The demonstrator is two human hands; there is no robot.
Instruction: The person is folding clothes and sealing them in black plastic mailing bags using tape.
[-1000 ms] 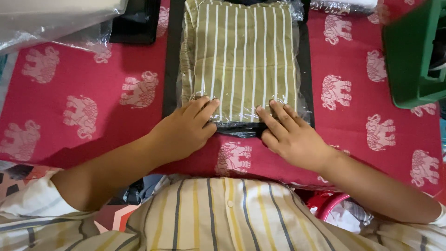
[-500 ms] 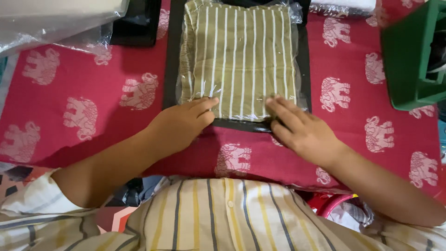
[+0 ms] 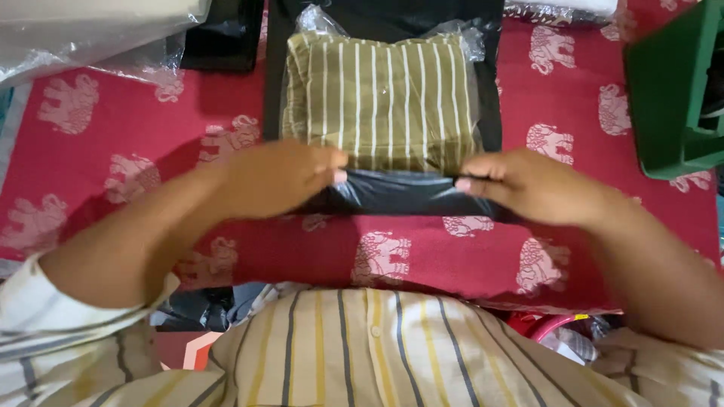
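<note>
Left hand and right hand pinch the black plastic bag's near edge; green box sits at two o'clock.

Packages on the red elephant-print cloth

A clear plastic bag holding folded olive cloth with white stripes lies on a flat black bag, whose near edge both hands pinch. More crumpled clear plastic wrap sits at the far left corner.
</note>
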